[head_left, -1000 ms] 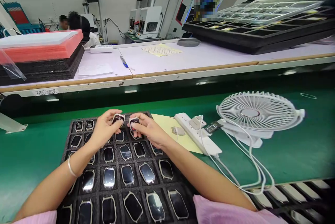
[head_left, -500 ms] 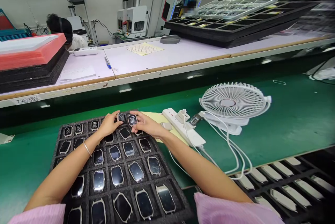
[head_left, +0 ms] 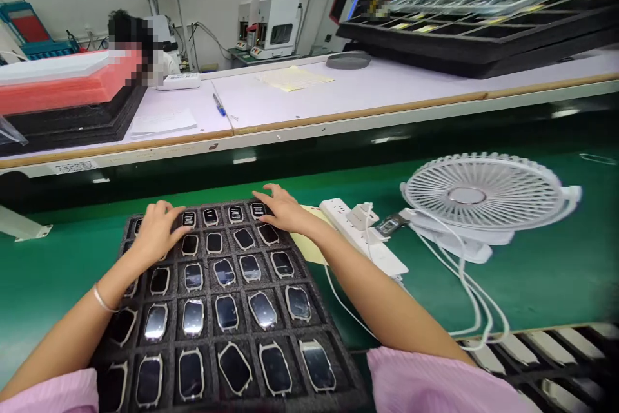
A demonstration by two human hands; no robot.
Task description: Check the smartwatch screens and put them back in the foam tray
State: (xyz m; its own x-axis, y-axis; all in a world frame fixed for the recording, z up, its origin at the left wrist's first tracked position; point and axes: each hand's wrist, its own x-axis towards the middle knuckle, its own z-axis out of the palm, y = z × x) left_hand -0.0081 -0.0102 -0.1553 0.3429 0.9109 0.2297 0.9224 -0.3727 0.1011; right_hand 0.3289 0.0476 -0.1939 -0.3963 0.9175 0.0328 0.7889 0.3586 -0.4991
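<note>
A dark foam tray (head_left: pixel 285 361) holds rows of square smartwatch faces without straps, one per compartment. My left hand (head_left: pixel 157 232) is over the tray's back left part, thumb and forefinger apart beside a watch with white text on its screen (head_left: pixel 188 218). At the back right corner, my right hand (head_left: pixel 286 210) spreads its fingers around another lit watch (head_left: pixel 258 209), which lies in its compartment. Between my hands, two more watches, including one with lit text (head_left: pixel 235 214), sit in the back row. My left hand hides some compartments.
Right of the tray are a white power strip (head_left: pixel 377 245) with cables, a dark small device (head_left: pixel 393 224) and a white fan (head_left: pixel 483 197). A raised shelf (head_left: pixel 290 107) runs behind, bearing stacked foam trays (head_left: pixel 435 46). Another person (head_left: pixel 130 39) is beyond it.
Both hands have let go of the watches they held, which now lie in the back row. My hands have moved apart, left hand leftward. The camera view has shifted.
</note>
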